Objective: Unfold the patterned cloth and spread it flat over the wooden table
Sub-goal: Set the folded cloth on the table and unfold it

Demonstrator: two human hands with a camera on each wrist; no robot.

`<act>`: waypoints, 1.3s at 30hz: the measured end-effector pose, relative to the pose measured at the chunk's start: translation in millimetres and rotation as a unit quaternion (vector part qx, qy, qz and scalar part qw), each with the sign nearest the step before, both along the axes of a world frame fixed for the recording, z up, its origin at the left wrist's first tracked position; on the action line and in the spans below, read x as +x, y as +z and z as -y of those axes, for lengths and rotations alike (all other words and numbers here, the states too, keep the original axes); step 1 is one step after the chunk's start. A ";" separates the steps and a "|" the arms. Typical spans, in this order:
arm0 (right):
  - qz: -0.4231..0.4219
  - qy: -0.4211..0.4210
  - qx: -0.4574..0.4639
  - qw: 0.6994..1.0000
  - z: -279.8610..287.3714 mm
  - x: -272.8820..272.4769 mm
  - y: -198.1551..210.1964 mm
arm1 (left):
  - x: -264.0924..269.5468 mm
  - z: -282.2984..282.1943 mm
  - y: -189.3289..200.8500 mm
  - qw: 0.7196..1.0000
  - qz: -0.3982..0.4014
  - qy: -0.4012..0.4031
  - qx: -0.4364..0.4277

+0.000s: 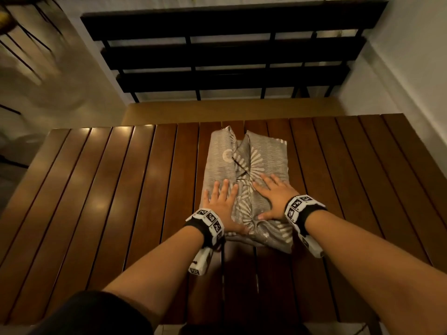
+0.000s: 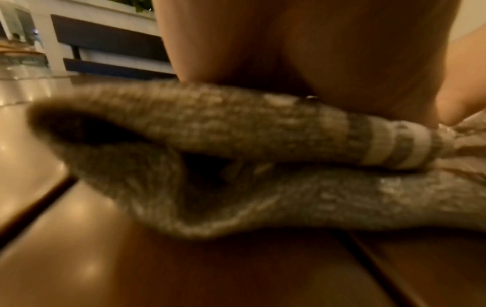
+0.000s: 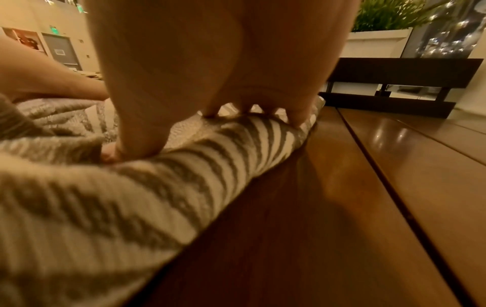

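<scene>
the patterned cloth (image 1: 251, 170), grey with white sunburst stripes, lies folded in a thick bundle at the middle of the slatted wooden table (image 1: 101, 194). the left hand (image 1: 221, 204) rests flat on its near left part, fingers straight and spread. the right hand (image 1: 272, 199) presses flat on the near right part, fingers extended. a dark slatted bench (image 1: 225, 56) stands beyond the table's far edge.

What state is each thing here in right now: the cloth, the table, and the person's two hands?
patterned cloth: still folded in a bundle, lying on the table.
wooden table: slats bare around the bundle, not covered.
left hand: fingers straight, resting flat on the cloth.
right hand: fingers spread, pressing flat on the cloth.
</scene>
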State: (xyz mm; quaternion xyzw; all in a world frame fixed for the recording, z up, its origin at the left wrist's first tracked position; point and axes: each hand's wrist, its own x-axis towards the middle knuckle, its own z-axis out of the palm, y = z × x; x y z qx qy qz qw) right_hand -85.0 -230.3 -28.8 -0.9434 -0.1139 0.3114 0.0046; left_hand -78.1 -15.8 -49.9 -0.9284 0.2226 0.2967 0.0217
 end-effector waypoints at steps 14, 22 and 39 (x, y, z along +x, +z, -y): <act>0.014 -0.167 0.205 0.964 -3.4 18.9 9.6 | 66.8 1.3 44.2 0.994 0.055 0.027 -0.090; 0.122 -0.098 -0.020 0.988 60.7 58.4 25.7 | 59.9 0.4 23.8 1.000 -0.015 0.018 0.002; 0.153 -0.044 0.115 0.981 32.1 61.8 44.7 | 109.2 -7.9 54.8 0.989 0.128 -0.009 -0.077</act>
